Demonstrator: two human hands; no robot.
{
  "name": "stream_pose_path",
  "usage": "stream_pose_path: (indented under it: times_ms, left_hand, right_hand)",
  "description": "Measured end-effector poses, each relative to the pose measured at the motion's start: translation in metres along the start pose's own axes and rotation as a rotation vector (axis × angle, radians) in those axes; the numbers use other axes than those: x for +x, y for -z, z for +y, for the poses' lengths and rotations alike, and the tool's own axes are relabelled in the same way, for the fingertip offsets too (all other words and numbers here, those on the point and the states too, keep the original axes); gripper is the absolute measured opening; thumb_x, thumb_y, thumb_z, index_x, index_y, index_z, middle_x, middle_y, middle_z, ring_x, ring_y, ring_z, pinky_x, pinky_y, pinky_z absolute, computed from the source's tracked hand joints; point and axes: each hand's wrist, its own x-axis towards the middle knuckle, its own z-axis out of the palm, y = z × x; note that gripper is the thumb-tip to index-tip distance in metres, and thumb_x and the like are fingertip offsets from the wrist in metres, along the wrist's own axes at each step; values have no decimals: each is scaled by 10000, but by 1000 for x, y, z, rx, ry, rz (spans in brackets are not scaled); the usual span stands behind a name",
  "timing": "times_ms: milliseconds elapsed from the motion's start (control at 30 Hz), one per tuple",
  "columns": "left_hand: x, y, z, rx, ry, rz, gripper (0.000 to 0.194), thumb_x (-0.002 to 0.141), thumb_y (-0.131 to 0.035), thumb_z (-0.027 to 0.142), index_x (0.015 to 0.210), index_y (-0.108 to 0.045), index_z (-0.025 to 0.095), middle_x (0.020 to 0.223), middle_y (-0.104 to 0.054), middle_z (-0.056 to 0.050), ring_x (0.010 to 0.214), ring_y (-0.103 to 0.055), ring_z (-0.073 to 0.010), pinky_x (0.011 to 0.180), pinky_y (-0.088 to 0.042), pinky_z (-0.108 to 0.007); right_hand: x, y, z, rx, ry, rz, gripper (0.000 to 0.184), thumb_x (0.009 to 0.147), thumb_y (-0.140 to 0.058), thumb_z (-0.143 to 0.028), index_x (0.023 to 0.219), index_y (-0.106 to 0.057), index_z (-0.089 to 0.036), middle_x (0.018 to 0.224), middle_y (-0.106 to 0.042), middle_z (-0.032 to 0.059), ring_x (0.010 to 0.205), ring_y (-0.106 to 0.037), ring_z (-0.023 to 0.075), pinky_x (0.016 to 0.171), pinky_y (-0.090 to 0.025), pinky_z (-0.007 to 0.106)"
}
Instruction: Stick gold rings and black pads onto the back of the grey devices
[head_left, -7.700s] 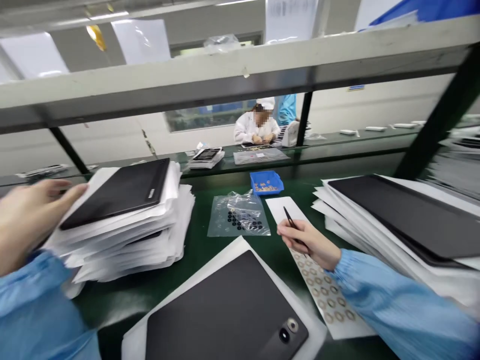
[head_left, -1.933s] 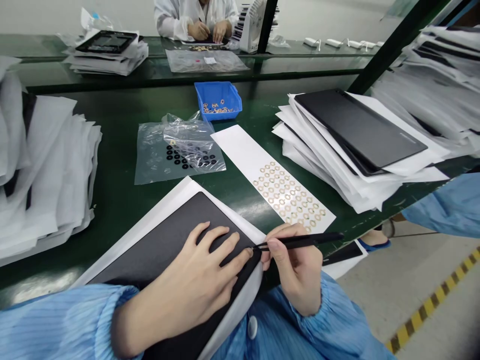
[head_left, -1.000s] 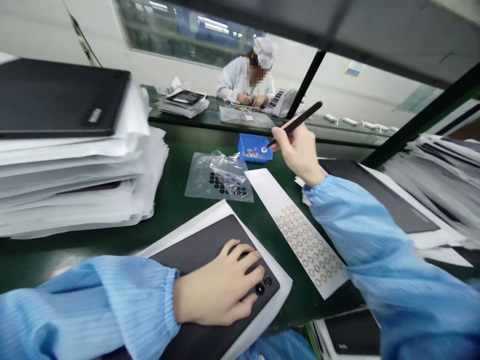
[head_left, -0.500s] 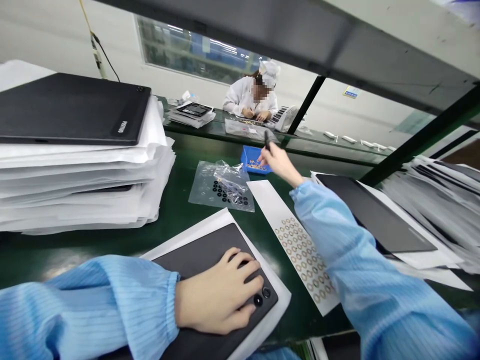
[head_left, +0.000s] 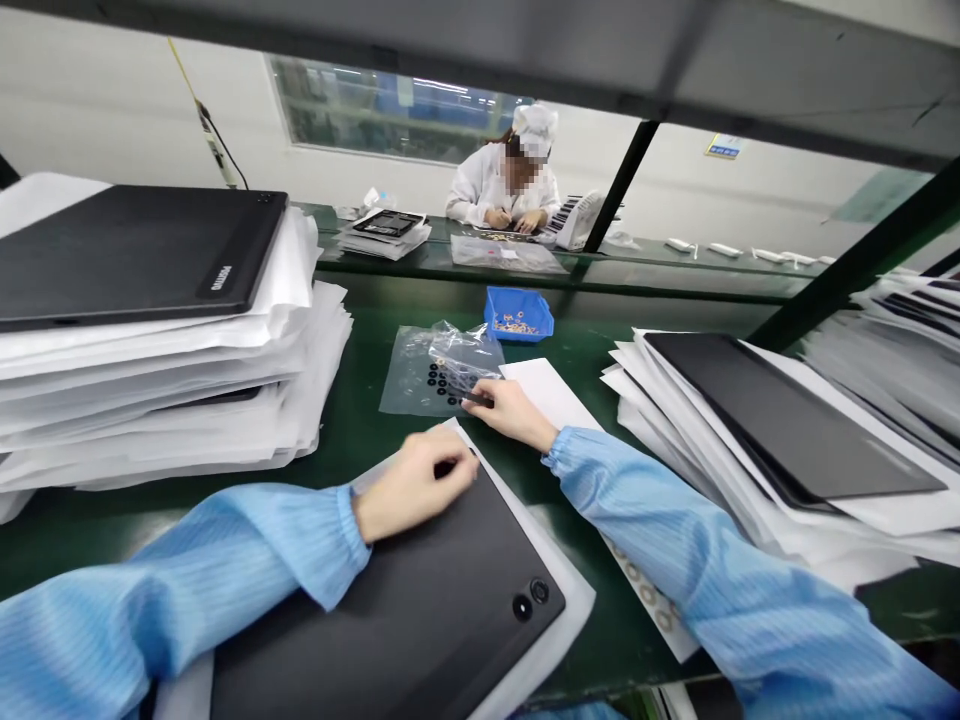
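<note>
A dark tablet back cover (head_left: 420,610) lies on white foam in front of me, its camera holes near the lower right corner. My left hand (head_left: 414,482) rests curled on the cover's far edge, fingers bent, nothing visible in it. My right hand (head_left: 511,410) reaches over the white sticker sheet (head_left: 551,395) and pinches black tweezers (head_left: 477,399), whose tip sits at the clear plastic bag of black rings (head_left: 439,374).
Tall stacks of covers between white foam sheets stand at left (head_left: 150,330) and right (head_left: 780,430). A small blue bin (head_left: 519,312) of gold rings sits behind the bag. Across the far bench a person in white (head_left: 504,185) works.
My right hand has come back from the blue bin to the bag of black rings. My left hand slid from the camera holes to the cover's far edge.
</note>
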Motion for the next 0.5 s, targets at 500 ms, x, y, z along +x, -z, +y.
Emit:
stream_pose_path:
  times_ms: [500]
  left_hand:
    - [30, 25, -22, -729, 504, 301, 180, 909, -508, 57, 766, -613, 89, 742, -690, -63, 703, -678, -116, 744, -554, -225]
  right_hand:
    - [-2, 20, -8, 76, 58, -91, 256, 779, -530, -338, 593, -427, -195, 565, -452, -45, 554, -420, 108, 557, -313, 232]
